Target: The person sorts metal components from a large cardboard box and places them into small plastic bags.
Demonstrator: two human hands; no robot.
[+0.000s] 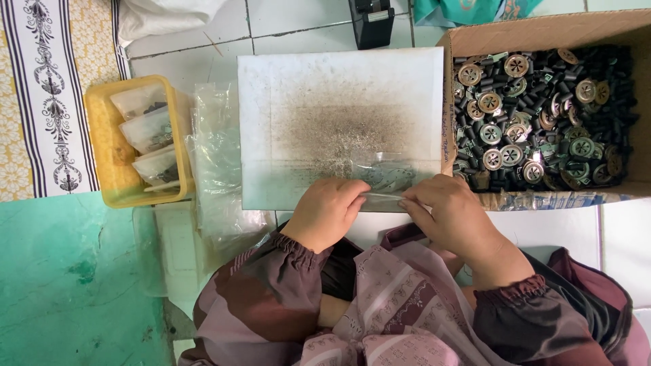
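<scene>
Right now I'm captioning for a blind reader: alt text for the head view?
Both hands, left hand and right hand, pinch a small clear plastic bag over a stained white board; a cardboard box of dark parts sits right.

Yellow tray (102,146) of filled bags, cardboard box (536,34) of dark metal parts, black tape dispenser (371,20), patterned mat (47,95)

single head-worn view, straight down, close over white board (339,122) and lap
</scene>
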